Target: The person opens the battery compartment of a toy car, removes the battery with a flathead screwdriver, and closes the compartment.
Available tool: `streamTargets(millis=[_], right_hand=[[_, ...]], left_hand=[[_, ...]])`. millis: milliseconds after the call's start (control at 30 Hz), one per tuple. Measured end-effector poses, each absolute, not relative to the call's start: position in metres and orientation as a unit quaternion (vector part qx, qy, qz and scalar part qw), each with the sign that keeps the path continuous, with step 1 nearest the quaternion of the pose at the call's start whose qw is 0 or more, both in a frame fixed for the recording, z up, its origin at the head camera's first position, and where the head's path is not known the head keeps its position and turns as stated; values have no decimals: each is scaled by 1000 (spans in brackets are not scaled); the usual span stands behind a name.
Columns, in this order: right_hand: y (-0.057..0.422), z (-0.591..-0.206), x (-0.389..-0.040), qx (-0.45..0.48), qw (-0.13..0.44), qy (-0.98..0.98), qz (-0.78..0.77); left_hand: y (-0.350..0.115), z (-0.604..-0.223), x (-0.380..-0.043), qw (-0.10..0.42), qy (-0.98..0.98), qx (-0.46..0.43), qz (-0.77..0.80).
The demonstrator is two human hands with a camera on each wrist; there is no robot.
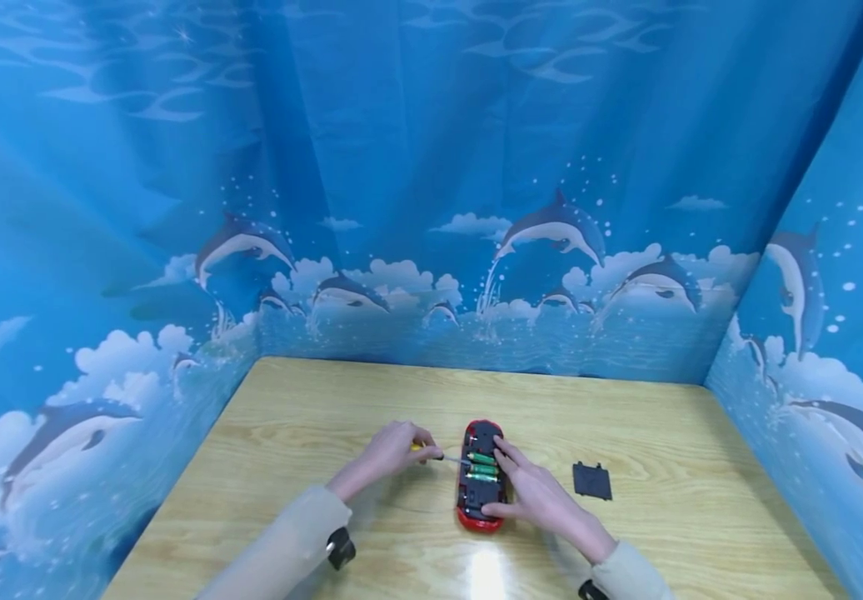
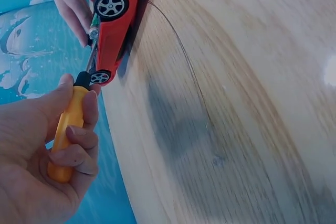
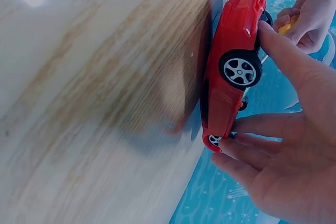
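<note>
A: Item one, toy car (image 1: 475,495), red with a black underside. Where are we entering it?
B: We are entering it on the surface (image 1: 311,408), upside down, lying between the two hands, its long axis running away from the person.

A: Item two, batteries (image 1: 483,469), green. Quantity?
B: We are counting three, seated side by side in the open underside and lying across the car's long axis.

A: Item three, screwdriver (image 2: 71,124), yellow handle. Holder?
B: The left hand (image 1: 397,447). We are noting its fingers curling round the handle, with the shaft pointing right, crosswise to the car and roughly in line with the batteries.

A: Item four, right hand (image 1: 540,492). Condition of its fingers?
B: We are recording them as extended and spread, gripping no tool: the thumb is touching the near part of the car, the other fingers the far part, along its right side.

A: Which hand are we marking as nearer?
B: The right, touching the car. The left is standing just off its left side, only the shaft bridging the gap.

A: And the relation we are judging decisive?
B: The tip against the batteries' left ends. We are seeing it reach them; contact we are leaving as "cannot tell".

A: Remaining stock?
B: One flat black cover (image 1: 592,481), lying apart, right of the right hand.
</note>
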State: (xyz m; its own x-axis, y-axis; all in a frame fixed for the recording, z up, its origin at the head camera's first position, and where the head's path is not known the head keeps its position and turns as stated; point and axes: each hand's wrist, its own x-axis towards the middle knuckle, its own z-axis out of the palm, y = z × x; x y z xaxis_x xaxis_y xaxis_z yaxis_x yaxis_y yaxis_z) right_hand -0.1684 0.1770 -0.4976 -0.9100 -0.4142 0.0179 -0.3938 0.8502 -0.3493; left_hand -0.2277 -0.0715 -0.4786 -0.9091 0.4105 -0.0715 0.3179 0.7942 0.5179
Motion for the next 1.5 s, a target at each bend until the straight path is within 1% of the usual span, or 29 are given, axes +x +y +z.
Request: streamTargets(millis=[167, 400, 733, 867, 1000, 1100, 1333, 1500], right_hand=[[177, -499, -169, -216, 33, 959, -178], [176, -499, -171, -217, 35, 959, -178], [176, -498, -170, -205, 43, 960, -184], [176, -497, -170, -203, 41, 961, -184], [177, -496, -171, -205, 37, 960, -186], [177, -495, -171, -208, 35, 960, -187], [176, -495, -172, -206, 44, 960, -186], [175, -494, -171, -209, 42, 960, -184]], left_hand=[[-71, -476, -226, 78, 942, 199, 258], [-70, -470, -225, 68, 951, 179, 244], [-73, -458, -219, 70, 953, 188, 229], [-72, -453, -215, 58, 955, 218, 194], [-67, -446, -212, 25, 953, 267, 142], [-60, -440, -210, 9, 953, 287, 100], [-42, -429, -206, 13, 956, 290, 51], [-27, -423, -207, -8, 959, 282, 0]])
